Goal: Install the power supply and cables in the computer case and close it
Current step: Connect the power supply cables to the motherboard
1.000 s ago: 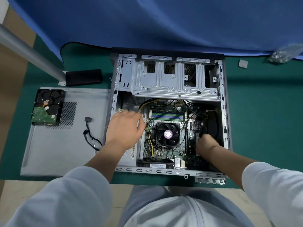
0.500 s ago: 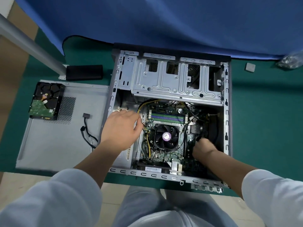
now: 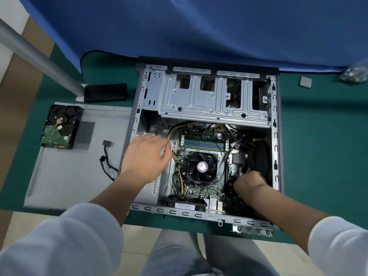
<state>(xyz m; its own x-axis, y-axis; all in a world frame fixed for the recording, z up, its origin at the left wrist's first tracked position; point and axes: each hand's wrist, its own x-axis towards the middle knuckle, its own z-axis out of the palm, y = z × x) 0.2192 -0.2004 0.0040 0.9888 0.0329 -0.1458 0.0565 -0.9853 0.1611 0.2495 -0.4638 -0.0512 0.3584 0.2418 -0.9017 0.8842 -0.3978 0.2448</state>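
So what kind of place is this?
Probably a computer repair bench: an open case lies on a green table, with its side panel and a bare hard drive beside it.

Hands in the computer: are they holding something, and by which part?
Left hand holds nothing visible; it rests by the yellow cables. The right hand has its fingers curled down and hidden, so that cannot be told.

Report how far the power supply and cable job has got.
Done: the power supply seems seated inside the case. In hand: the left hand is by the yellow cables; the right hand reaches into the lower right corner. Left: the side panel lies off, beside the case.
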